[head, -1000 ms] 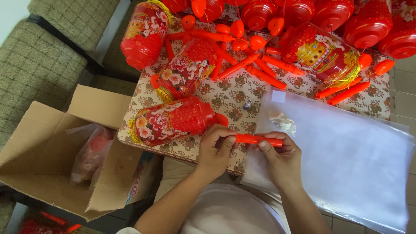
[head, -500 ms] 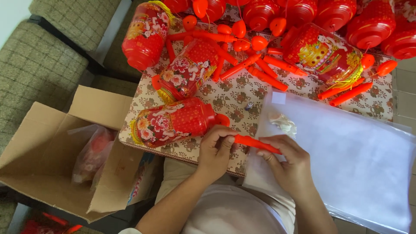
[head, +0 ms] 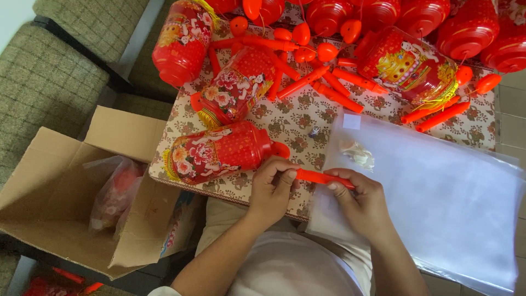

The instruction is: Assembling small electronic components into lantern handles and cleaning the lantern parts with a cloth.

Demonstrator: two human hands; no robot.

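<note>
Both our hands grip one orange stick (head: 323,178) at the near edge of the tabletop (head: 296,123): the left hand (head: 271,189) is curled round the end beside the red lantern (head: 219,152) lying on its side, and the right hand (head: 359,203) pinches the other end over the stack of clear plastic sheets (head: 438,197). We see a patterned floral cloth on the tabletop, more red lanterns and loose orange sticks crowding its far edge, an open cardboard box (head: 71,192) off the left edge, and checked cushions (head: 44,82) beyond it.
</note>
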